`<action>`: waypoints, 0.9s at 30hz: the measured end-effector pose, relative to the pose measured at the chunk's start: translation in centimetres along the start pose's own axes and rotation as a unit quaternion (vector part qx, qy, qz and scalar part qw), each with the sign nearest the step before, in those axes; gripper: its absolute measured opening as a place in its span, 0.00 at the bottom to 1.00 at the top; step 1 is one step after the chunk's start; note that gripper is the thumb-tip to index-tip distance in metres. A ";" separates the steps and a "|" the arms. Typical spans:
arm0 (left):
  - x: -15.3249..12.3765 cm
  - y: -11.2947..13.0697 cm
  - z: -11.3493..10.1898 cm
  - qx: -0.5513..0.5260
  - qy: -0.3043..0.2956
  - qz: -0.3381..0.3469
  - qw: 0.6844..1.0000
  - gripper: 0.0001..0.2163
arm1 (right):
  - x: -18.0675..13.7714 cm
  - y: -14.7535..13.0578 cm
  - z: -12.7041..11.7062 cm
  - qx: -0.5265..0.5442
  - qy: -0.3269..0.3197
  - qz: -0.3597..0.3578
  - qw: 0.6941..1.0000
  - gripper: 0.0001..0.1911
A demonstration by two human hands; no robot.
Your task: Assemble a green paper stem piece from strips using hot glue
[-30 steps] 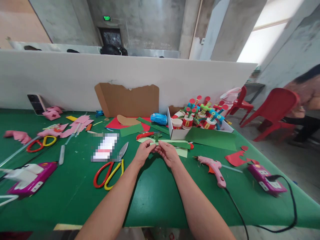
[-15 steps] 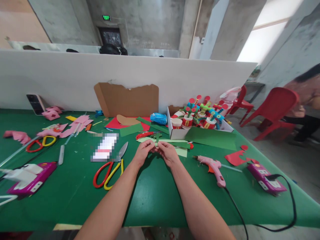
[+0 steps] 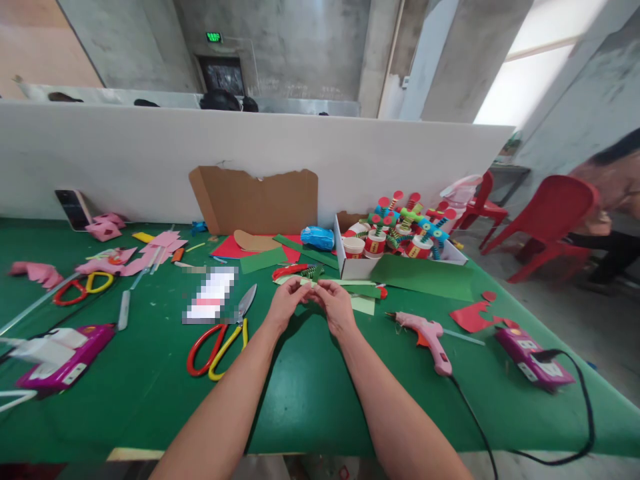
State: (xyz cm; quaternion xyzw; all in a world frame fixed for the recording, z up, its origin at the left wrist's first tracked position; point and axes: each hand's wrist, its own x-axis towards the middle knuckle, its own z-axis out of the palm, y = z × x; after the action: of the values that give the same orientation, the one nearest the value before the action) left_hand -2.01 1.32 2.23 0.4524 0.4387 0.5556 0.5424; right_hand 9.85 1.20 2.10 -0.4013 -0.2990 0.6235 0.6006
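Note:
My left hand [image 3: 286, 303] and my right hand [image 3: 336, 303] meet over the middle of the green table [image 3: 300, 400]. Both pinch a small folded green paper strip [image 3: 310, 288] between their fingertips. Light and dark green paper strips [image 3: 363, 297] lie flat just beyond the hands. Red-and-yellow scissors [image 3: 223, 333] rest left of my left hand. A pink glue gun [image 3: 427, 333] lies to the right of my right hand.
A white box [image 3: 353, 267] of colourful paper-cup figures stands behind the hands, with a green sheet [image 3: 425, 277] against it. Pink paper scraps [image 3: 125, 257], another pair of scissors [image 3: 80, 288] and magenta devices [image 3: 65, 357] [image 3: 533, 357] lie about. A person sits on a red chair [image 3: 555, 220] at right.
Both hands stay together on the green strip; the fingers shift slightly as they fold it. Nothing else on the table has moved.

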 end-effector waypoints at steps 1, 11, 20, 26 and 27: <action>0.0 -0.1 0.1 0.005 -0.002 0.000 1.000 0.18 | -0.1 0.1 0.0 0.000 -0.002 -0.001 1.000 0.18; 0.0 -0.2 0.0 0.016 0.042 0.009 0.999 0.15 | -0.2 0.2 -0.1 -0.055 -0.020 -0.013 0.998 0.17; 0.2 -0.6 -0.1 0.005 0.038 0.015 0.999 0.17 | -0.3 0.1 0.1 -0.065 -0.031 -0.005 0.997 0.19; 0.3 -0.7 -0.8 0.051 0.015 0.008 0.999 0.16 | -0.3 -0.2 -0.1 -0.077 -0.028 -0.017 0.997 0.19; 0.3 -0.7 -0.9 0.046 0.011 0.002 0.999 0.16 | -0.3 -0.1 -0.1 -0.074 -0.033 -0.011 0.997 0.19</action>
State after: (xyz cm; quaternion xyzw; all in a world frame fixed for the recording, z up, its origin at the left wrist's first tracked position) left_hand -2.71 1.67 1.34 0.4719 0.4686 0.5407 0.5152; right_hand 10.01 0.95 2.19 -0.4206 -0.3683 0.6059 0.5660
